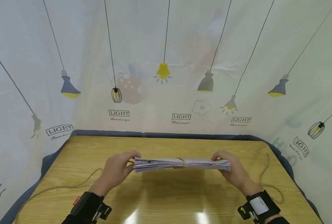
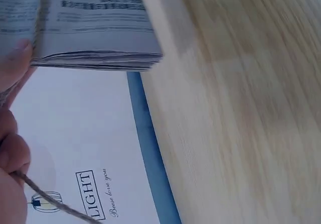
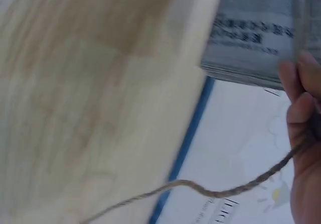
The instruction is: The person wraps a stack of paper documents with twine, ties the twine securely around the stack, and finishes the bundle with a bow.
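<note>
A flat stack of folded newspapers [image 1: 160,164] is held up level over the wooden table, edge towards me in the head view. Brown twine [image 1: 182,162] crosses its middle. My left hand [image 1: 116,169] grips the left end, and my right hand [image 1: 234,171] grips the right end. In the left wrist view, curled fingers [image 2: 12,153] hold a twine tail [image 2: 55,201], while the thumb lies at the paper's edge beside the twine. Similarly, the right wrist view has twine [image 3: 266,178] running out of the curled right hand [image 3: 306,179], fingertips against the newspapers [image 3: 251,38].
Loose twine [image 1: 68,187] trails over the table's left side, and another length [image 1: 267,186] lies curved on the right. Behind the wooden table [image 1: 171,196] hangs a white cloth [image 1: 143,37] printed with lamps. A dark blue border [image 1: 166,135] follows the table's far edge.
</note>
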`<act>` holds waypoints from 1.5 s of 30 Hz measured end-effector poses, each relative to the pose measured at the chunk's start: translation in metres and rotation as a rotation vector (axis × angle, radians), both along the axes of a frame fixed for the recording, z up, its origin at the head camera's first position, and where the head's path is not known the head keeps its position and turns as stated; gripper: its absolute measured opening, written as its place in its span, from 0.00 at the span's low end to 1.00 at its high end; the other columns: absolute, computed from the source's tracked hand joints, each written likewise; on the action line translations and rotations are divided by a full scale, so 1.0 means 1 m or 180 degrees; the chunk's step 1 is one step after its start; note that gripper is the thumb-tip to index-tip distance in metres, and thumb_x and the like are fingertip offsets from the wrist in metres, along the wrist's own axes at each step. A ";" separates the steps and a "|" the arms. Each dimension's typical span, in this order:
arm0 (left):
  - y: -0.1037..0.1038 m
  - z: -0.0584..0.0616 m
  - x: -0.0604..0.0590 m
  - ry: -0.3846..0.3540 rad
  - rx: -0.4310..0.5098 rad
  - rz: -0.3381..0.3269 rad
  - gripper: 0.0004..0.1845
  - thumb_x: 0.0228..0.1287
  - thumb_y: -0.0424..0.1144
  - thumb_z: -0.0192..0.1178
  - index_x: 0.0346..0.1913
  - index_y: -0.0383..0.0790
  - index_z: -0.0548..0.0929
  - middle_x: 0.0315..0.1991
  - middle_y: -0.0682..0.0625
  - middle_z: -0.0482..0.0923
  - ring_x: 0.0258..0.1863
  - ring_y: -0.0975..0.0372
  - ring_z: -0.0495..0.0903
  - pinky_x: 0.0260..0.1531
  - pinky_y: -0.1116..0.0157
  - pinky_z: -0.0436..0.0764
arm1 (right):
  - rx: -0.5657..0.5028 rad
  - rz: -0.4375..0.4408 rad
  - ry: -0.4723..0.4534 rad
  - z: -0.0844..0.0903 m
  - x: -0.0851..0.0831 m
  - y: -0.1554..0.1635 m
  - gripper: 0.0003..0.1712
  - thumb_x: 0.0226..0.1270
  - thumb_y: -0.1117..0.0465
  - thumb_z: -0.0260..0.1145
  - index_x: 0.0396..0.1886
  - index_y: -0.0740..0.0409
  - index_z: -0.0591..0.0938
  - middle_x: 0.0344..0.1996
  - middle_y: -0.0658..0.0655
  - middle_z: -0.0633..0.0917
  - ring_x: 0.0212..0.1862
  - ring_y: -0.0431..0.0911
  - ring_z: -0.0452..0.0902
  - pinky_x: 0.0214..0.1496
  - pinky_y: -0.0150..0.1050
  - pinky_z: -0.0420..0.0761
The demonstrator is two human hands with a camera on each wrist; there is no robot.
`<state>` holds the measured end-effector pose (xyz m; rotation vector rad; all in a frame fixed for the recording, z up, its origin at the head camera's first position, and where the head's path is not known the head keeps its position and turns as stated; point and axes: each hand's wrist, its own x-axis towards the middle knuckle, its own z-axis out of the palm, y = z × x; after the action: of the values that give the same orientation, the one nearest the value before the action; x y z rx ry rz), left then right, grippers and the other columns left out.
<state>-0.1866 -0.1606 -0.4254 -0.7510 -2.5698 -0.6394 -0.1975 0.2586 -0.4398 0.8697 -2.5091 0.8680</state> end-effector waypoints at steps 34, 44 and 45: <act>0.002 -0.060 0.022 -0.0899 -0.0892 0.0374 0.13 0.65 0.43 0.63 0.51 0.61 0.86 0.29 0.61 0.77 0.21 0.70 0.62 0.22 0.73 0.63 | 0.1100 -0.0344 -0.1625 -0.051 0.017 -0.006 0.25 0.67 0.71 0.61 0.63 0.53 0.79 0.31 0.44 0.79 0.30 0.34 0.68 0.33 0.30 0.69; 0.000 -0.063 0.018 -0.1033 -0.0830 0.0431 0.18 0.63 0.41 0.65 0.56 0.60 0.83 0.29 0.62 0.76 0.22 0.71 0.64 0.23 0.73 0.64 | 0.0980 -0.0354 -0.1707 -0.052 0.016 0.003 0.24 0.66 0.69 0.63 0.62 0.54 0.76 0.33 0.44 0.83 0.31 0.32 0.71 0.35 0.31 0.74; 0.000 -0.062 0.018 -0.1080 -0.0823 0.0441 0.19 0.63 0.41 0.65 0.56 0.59 0.82 0.30 0.62 0.77 0.23 0.71 0.66 0.24 0.72 0.66 | 0.0986 -0.0365 -0.1690 -0.054 0.016 0.005 0.23 0.66 0.68 0.64 0.61 0.54 0.76 0.33 0.44 0.82 0.31 0.31 0.72 0.34 0.31 0.74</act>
<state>-0.1684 -0.1609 -0.4876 -0.5740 -3.0273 -0.4245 -0.1815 0.2636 -0.4934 0.6304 -3.1842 0.7590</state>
